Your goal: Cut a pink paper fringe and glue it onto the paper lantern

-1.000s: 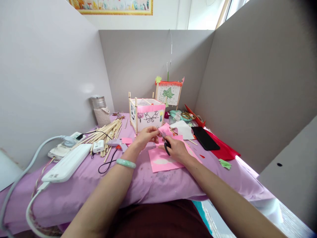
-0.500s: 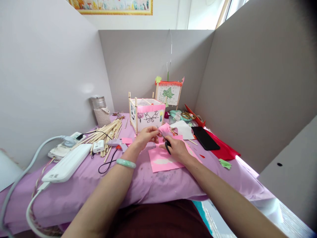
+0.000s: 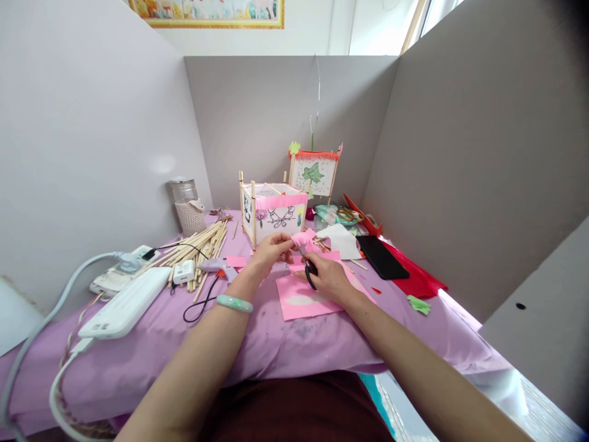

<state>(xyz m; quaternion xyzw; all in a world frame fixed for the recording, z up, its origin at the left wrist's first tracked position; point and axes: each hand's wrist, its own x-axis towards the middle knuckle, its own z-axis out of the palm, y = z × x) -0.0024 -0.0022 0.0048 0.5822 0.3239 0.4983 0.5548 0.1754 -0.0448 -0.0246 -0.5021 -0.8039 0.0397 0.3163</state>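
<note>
My left hand (image 3: 272,253) pinches a small pink paper piece (image 3: 304,238) whose edge is cut into a fringe. In my right hand (image 3: 327,275) is a pair of scissors (image 3: 311,270) with black handles; the blades point up and left at the fringed paper. Beneath the hands lies a pink paper sheet (image 3: 299,305) with pale cut-out shapes in it. Just behind stands a stick-framed paper lantern (image 3: 278,218) with drawings and a pink strip along its top. A second lantern (image 3: 315,175) with a red fringe and a green leaf drawing is farther back.
Wooden sticks (image 3: 207,245), a glue gun (image 3: 216,265), a white power bank (image 3: 126,304) and cables lie left, near a glass bottle (image 3: 186,209). To the right are white paper (image 3: 343,239), a black phone (image 3: 381,258) and red material (image 3: 416,273). Grey partitions (image 3: 285,98) surround the table.
The scissors have shifted slightly in my right hand against the pink paper, which now sits a little differently, with its fringe turned. My left hand has barely moved.
</note>
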